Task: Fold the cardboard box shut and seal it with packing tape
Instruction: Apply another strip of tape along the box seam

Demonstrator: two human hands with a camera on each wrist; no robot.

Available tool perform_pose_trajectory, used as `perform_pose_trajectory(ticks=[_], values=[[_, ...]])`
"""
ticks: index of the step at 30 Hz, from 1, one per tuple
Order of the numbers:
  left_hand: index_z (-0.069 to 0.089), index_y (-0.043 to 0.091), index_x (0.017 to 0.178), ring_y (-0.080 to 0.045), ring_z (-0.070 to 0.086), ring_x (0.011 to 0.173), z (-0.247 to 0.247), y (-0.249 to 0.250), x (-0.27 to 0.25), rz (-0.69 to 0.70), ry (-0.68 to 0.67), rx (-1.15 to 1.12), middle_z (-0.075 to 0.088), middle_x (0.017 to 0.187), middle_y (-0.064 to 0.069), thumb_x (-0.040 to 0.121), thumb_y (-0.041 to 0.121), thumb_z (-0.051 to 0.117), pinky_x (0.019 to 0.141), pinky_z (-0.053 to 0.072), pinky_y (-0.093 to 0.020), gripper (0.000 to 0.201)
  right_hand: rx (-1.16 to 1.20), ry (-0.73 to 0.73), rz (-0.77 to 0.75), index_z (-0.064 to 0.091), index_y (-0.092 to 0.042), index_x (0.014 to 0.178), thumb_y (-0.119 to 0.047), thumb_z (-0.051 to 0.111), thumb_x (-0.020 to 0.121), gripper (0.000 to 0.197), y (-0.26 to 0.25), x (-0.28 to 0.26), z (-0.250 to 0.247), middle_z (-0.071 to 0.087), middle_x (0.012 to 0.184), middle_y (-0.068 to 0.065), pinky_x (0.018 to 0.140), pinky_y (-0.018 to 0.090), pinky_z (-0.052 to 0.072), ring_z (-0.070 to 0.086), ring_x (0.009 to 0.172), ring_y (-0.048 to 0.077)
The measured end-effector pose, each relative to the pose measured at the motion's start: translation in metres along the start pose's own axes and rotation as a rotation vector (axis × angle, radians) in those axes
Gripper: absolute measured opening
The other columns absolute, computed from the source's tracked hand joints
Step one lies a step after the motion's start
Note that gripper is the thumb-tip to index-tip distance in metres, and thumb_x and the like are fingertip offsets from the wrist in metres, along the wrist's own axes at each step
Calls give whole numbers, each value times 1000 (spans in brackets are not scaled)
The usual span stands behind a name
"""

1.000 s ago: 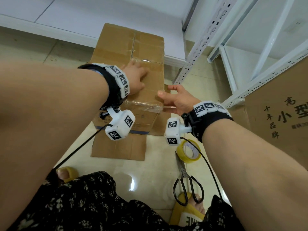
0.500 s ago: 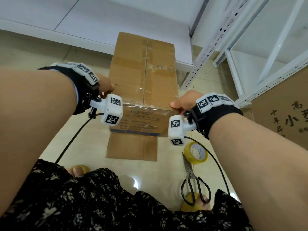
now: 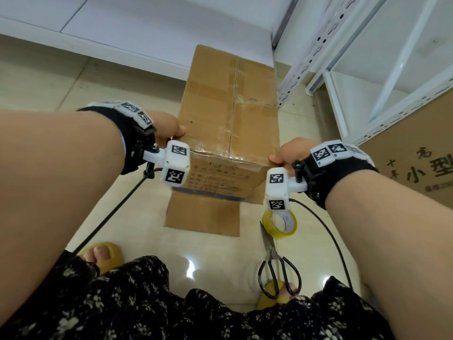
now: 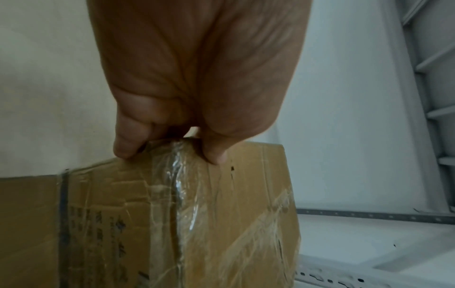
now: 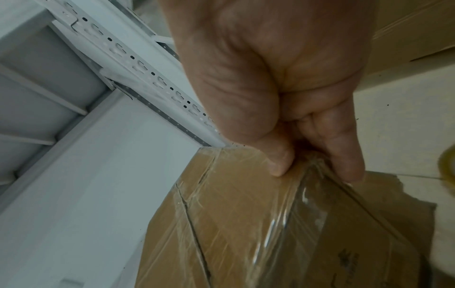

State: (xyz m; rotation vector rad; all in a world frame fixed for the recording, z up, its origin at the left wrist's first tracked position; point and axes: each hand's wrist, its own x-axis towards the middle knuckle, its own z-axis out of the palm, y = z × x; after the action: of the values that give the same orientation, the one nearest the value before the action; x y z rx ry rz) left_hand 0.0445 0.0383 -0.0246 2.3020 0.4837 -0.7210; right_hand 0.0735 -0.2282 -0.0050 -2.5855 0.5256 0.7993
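Observation:
The brown cardboard box stands on the floor with its top flaps folded down and clear tape across the near edge. My left hand grips the near left corner. In the left wrist view the thumb lies on top of the box and the fingers curl over the side. My right hand grips the near right corner of the box, thumb on top. A yellowish tape roll lies on the floor under my right wrist. One bottom flap lies flat on the floor.
Black scissors lie near the tape roll, by my foot in a yellow slipper. White metal shelving stands close on the right of the box. A large printed carton leans at far right. A white board lies behind.
My left hand left the top of the box and took the near left corner. My right hand closed on the near right corner. The box now sits further right in view.

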Motion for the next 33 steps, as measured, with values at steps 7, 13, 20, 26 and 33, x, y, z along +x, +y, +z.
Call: perform_pose_trajectory(ticks=[7,13,20,26,33], values=[[41,-3,139,-42,43,131,-2,-8,6,-82,-72,-532,43,143,-27,102,29,41,107,39,-51,49,-80,32,-21,53,-9,81,-34,59,99,31,0,-3,1,63,89,9,87,39,53,62,87,28],[43,4,139,-33,47,131,-18,-30,10,-146,-58,-733,47,142,-19,100,12,40,101,42,-41,40,-53,361,-426,63,-17,101,-31,61,96,15,-39,-14,4,64,95,-5,75,26,49,62,87,14],[62,7,92,-25,66,87,-10,-55,8,75,-130,-379,70,96,-16,75,-6,73,85,56,-35,24,-25,16,-733,65,-19,98,-28,66,94,10,-94,-32,62,65,90,-8,73,22,51,62,81,6],[63,12,85,-27,71,90,-11,-56,10,181,-111,-301,74,85,-9,64,15,87,84,58,-39,32,-102,4,-796,67,-20,96,-25,73,89,11,-106,-23,74,62,82,-12,71,21,45,57,75,5],[52,11,84,-19,71,81,-1,-49,12,273,-75,-215,72,86,-10,77,19,79,74,60,-34,29,-105,-49,-800,67,-17,94,-29,83,79,25,-103,-19,78,59,76,-10,64,20,45,53,67,5]])
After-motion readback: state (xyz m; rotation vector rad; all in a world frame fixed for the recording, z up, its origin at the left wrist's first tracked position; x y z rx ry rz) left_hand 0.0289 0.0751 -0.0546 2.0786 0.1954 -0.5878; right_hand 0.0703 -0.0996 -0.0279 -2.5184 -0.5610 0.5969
